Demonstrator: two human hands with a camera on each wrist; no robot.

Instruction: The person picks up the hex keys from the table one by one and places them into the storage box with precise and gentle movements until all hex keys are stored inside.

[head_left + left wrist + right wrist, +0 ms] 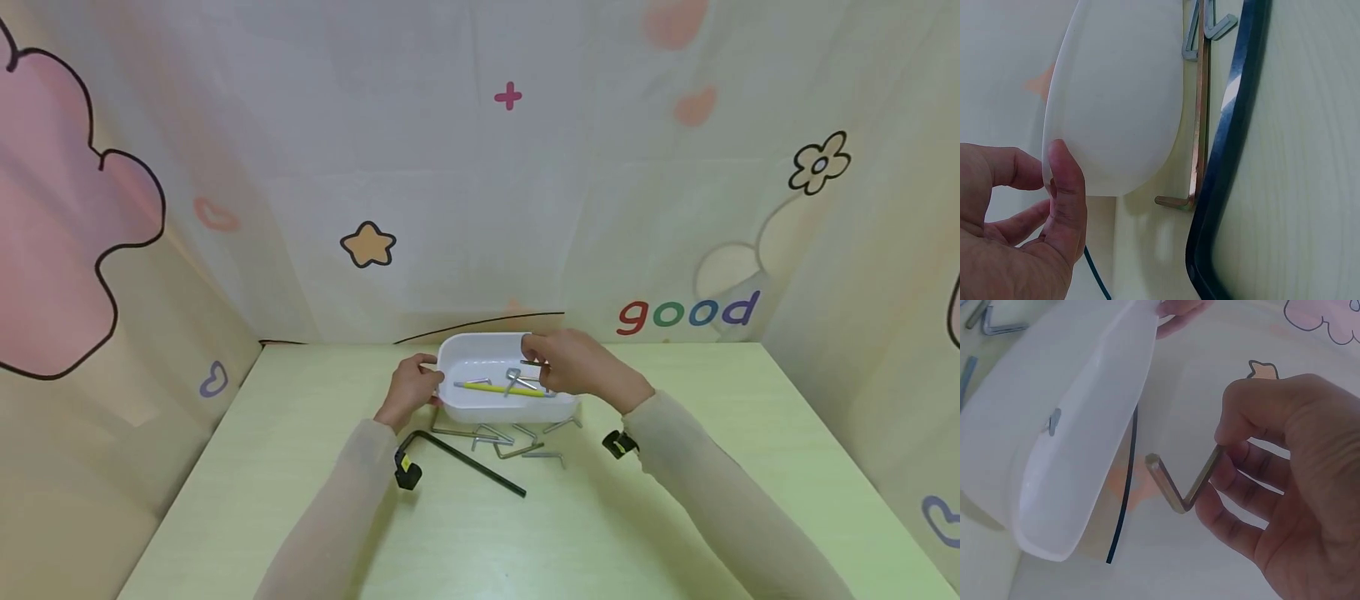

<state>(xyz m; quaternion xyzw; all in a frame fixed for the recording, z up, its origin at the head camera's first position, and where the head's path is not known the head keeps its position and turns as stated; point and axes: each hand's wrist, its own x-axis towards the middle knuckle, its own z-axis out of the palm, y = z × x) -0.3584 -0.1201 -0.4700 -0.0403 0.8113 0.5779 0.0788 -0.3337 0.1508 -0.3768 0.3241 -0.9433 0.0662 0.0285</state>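
A white plastic tub stands near the back edge of the table. My left hand pinches its left rim between thumb and fingers, as the left wrist view also shows. Above the tub's right end, my right hand holds a short brass-coloured hex key by one arm, its bend pointing away from the fingers. Inside the tub lie a thin yellow rod and several silver hex keys. Part of the tub's right end is hidden behind the right hand in the head view.
In front of the tub lie several loose hex keys, silver and brass-coloured. A copper-coloured one lies alongside the tub. Nearer lies a large black hex key, close to the left wrist. Behind the table hangs a printed curtain.
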